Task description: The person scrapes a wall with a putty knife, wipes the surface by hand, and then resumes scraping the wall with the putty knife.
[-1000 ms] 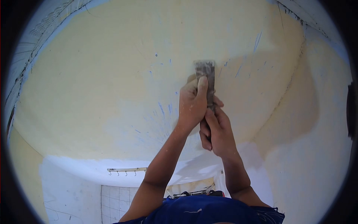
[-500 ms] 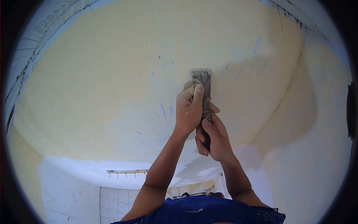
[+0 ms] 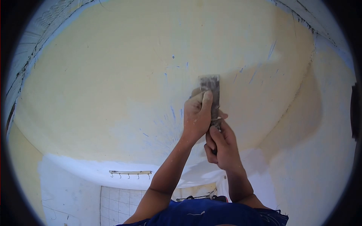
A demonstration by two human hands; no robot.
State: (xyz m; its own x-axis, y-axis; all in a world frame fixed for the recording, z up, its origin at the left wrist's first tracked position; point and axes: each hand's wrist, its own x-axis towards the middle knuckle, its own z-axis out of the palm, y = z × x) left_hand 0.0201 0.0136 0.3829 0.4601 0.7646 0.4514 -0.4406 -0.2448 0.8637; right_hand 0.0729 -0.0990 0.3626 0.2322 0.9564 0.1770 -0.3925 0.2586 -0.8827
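Note:
A putty knife [image 3: 215,84] with a flat, plaster-smeared blade is held against the cream wall [image 3: 113,75], its wide end uppermost. My left hand [image 3: 198,115] grips the blade part, thumb lying along its face and fingers behind. Lower down, my right hand [image 3: 225,145] is closed round the handle, most of which its fingers hide. Pale dust coats my left thumb and the back of that hand. Blue streaks mark the wall to the left of my hands and up to the right of the blade, whose edge is slightly blurred.
A rack with several hooks [image 3: 130,172] is fixed on the white lower wall. White tiles [image 3: 120,199] show below it. A cracked corner line [image 3: 288,107] runs down the right side, and a dark object [image 3: 355,111] sits at the far right edge.
Both hands and the putty knife have slid a little down the wall, keeping the same grip. The view has shifted slightly, so the wall marks appear further right.

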